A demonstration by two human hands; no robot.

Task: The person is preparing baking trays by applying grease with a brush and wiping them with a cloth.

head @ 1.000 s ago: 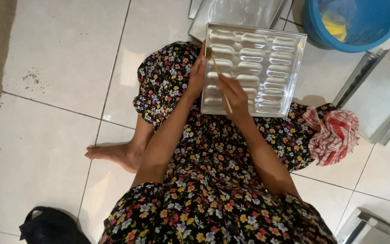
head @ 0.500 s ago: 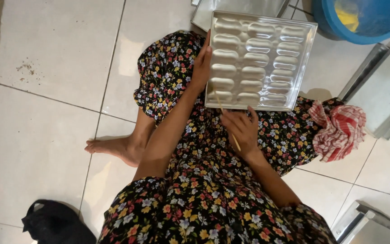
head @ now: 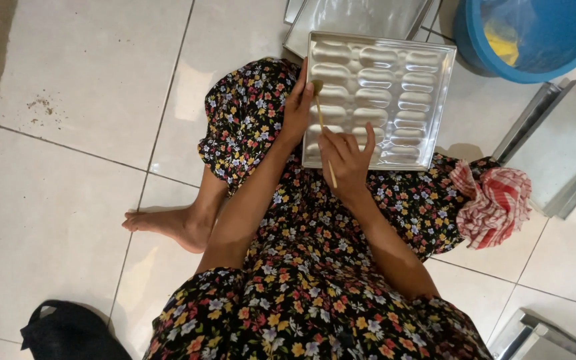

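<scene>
- The person is sitting on the tiled floor (head: 68, 80), and a silvery metal mould tray (head: 395, 87) with rows of long oval hollows is resting on the lap, its near edge over the flowered dress (head: 315, 280).
- The left hand (head: 296, 110) is gripping the tray's left edge, fingers curled over the rim and thumb underneath as far as I can tell.
- The right hand (head: 347, 160) is pinching a thin wooden-handled brush (head: 323, 123) between thumb and fingers, the other fingers slightly fanned; the brush tip is lying over the hollows near the tray's left edge.
- Half a second ago this hand was lying down on the lap, off the tray; now it is up at the tray's near-left corner again with the brush head on the metal, so I judge another stroke along the left column of hollows is beginning.
- The tray itself has barely shifted between glimpses; the left hand is keeping it steady.
- A red-checked cloth (head: 495, 203) is lying bunched at the right knee.
- More flat metal trays (head: 561, 150) are lying on the floor to the right and beyond the lap, and a blue bucket (head: 528, 40) is standing at the far right.
- A black bag (head: 68, 330) is sitting on the floor near the left hip.
</scene>
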